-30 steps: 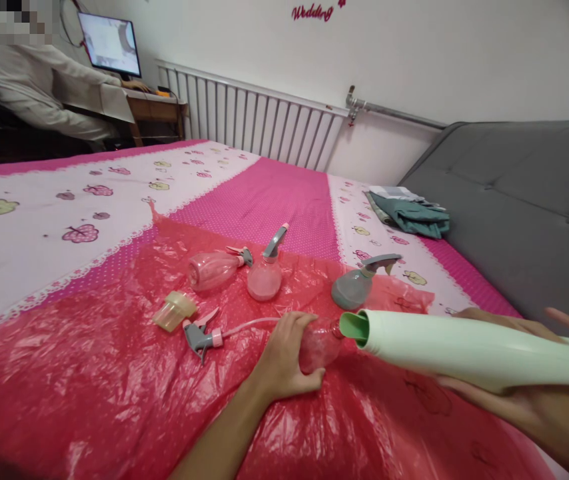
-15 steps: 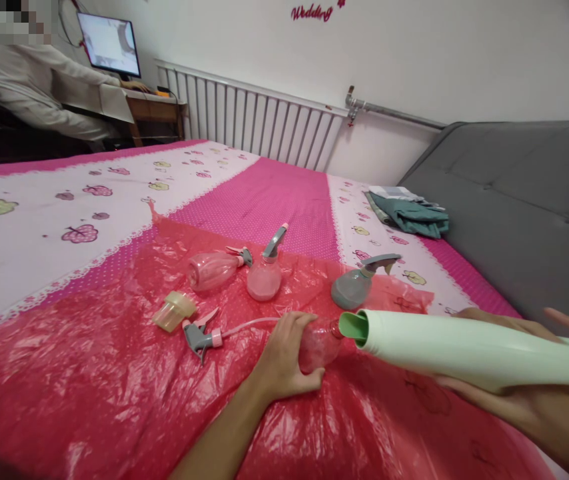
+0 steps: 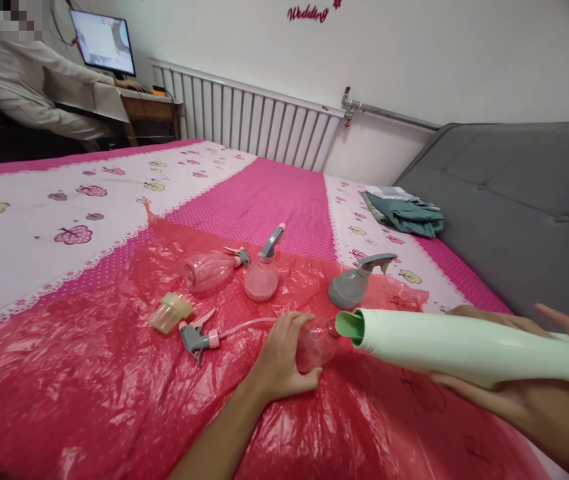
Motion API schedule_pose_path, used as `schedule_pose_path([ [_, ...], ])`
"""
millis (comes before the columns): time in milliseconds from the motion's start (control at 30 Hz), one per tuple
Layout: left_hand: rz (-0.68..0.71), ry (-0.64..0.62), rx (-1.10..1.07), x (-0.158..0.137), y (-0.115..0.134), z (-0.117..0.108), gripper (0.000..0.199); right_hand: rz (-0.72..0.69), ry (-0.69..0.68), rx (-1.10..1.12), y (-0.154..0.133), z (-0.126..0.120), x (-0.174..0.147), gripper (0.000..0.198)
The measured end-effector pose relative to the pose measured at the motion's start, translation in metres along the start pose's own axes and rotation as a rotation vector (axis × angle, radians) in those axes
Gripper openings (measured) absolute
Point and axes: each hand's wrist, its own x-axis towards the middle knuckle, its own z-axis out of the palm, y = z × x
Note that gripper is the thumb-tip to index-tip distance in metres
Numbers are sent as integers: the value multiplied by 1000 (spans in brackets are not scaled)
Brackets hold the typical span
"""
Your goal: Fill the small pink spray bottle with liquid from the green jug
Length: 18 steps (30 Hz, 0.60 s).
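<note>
My left hand point(image 3: 287, 363) is closed around a clear, pinkish spray bottle point(image 3: 317, 343) without its spray head; the bottle leans with its neck to the right. My right hand point(image 3: 519, 407) grips a long pale green container point(image 3: 429, 340) with a pouring lip, held nearly level. Its green lip point(image 3: 349, 325) meets the bottle's mouth; whether liquid runs cannot be made out. Left of my left hand lies a loose grey and pink spray head point(image 3: 197, 340), its tube reaching toward the fingers. Next to that is a yellowish translucent cup-like piece point(image 3: 170, 312).
Beyond my hands, a pink spray bottle lies on its side point(image 3: 209, 272), another pink one stands point(image 3: 261, 280), and a grey one leans point(image 3: 348, 288). Red plastic sheet point(image 3: 114, 373) covers the bed. Folded clothes point(image 3: 404, 212) sit by the grey headboard point(image 3: 514, 173). A person point(image 3: 24, 87) sits at a desk.
The view has shifted slightly, so everything sits a little further left. Both hands, the bottle and the pale green container keep their places relative to each other.
</note>
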Motion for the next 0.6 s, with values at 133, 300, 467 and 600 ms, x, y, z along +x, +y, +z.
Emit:
schedule_pose_path([
  [133, -1, 0, -2, 0, 1, 0, 82, -1, 1, -3, -1, 0, 1, 76],
  [300, 0, 1, 9, -1, 1, 0, 83, -32, 1, -17, 1, -1, 1, 78],
  [467, 4, 5, 14, -1, 0, 0, 83, -12, 0, -18, 3, 0, 1, 81],
  [600, 8, 5, 10, -1, 0, 1, 82, -24, 13, -15, 4, 1, 0, 82],
])
